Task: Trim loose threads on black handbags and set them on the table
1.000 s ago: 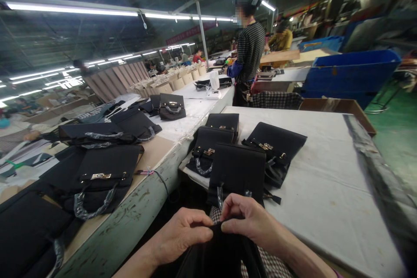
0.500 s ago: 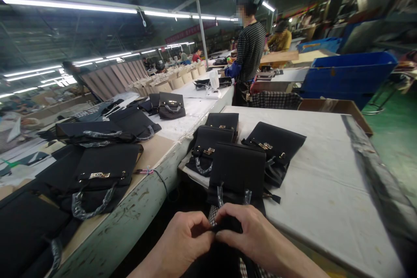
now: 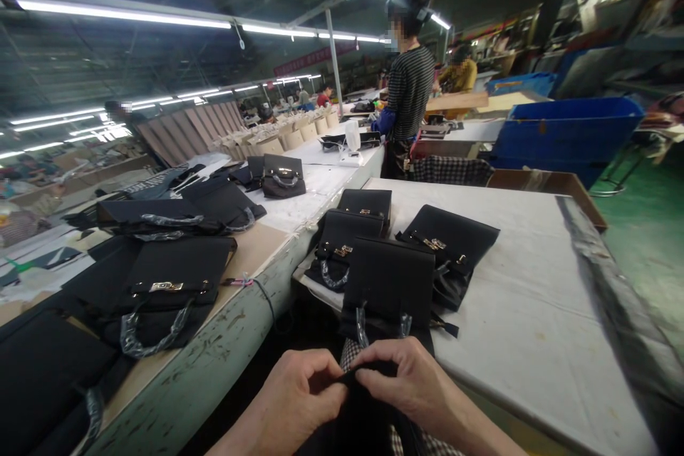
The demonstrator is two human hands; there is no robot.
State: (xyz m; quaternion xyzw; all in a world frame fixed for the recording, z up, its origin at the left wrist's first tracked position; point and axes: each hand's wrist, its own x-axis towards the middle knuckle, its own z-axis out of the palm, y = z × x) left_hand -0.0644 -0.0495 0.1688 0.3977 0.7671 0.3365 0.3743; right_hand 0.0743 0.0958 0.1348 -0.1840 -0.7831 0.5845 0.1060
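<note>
My left hand [image 3: 302, 392] and my right hand [image 3: 411, 385] are side by side at the bottom middle, thumbs against forefingers. Between them they pinch the upper edge of a black piece of soft material [image 3: 366, 410]; its lower part sinks into shadow, so its full shape cannot be made out. Just beyond my fingers a black handbag [image 3: 392, 281] lies at the table's near edge, its two handle ends in clear wrap. Checked cloth [image 3: 351, 354] shows beside my fingertips.
More black handbags with gold clasps, one [image 3: 452, 246] at right, lie on the white-covered table [image 3: 534, 285]. The long bench [image 3: 229, 328] at left bears several others, including one handbag [image 3: 171, 274]. A co-worker in stripes [image 3: 411, 85] stands ahead, near a blue bin [image 3: 566, 135].
The pinched edge now shows as a dark strip stretched between my fingertips. Both hands keep nearly the same place; the view has shifted slightly.
</note>
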